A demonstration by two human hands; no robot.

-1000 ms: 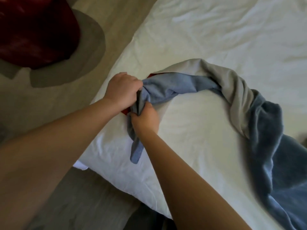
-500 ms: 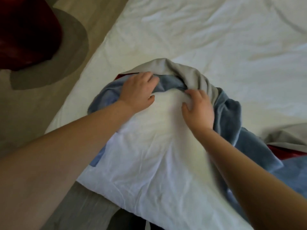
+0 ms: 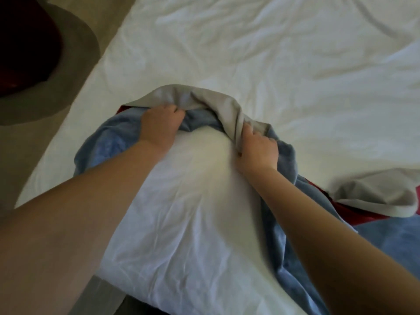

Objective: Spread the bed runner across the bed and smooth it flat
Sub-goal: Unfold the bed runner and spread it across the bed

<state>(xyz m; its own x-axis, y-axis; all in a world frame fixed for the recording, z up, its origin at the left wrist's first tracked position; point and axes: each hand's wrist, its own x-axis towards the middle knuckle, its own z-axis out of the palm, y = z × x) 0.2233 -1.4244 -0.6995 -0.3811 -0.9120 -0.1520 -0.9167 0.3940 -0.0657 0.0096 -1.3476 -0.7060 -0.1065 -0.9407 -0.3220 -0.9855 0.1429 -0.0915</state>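
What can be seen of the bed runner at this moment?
The bed runner is soft cloth, blue on one face and grey on the other, with red showing at a few edges. It lies bunched and twisted in an arc on the white bed, not spread flat. One end sits near the bed's edge by the floor; the rest trails toward the lower right, where a grey flap is folded over. The left hand grips the blue part near the arc's top, and the right hand grips the grey fold.

I see the left hand (image 3: 159, 126) and right hand (image 3: 259, 151), clasped together a second ago, now apart. Both, lately flat, curl into the bed runner (image 3: 218, 108), whose fold, I think, bunches higher between them.
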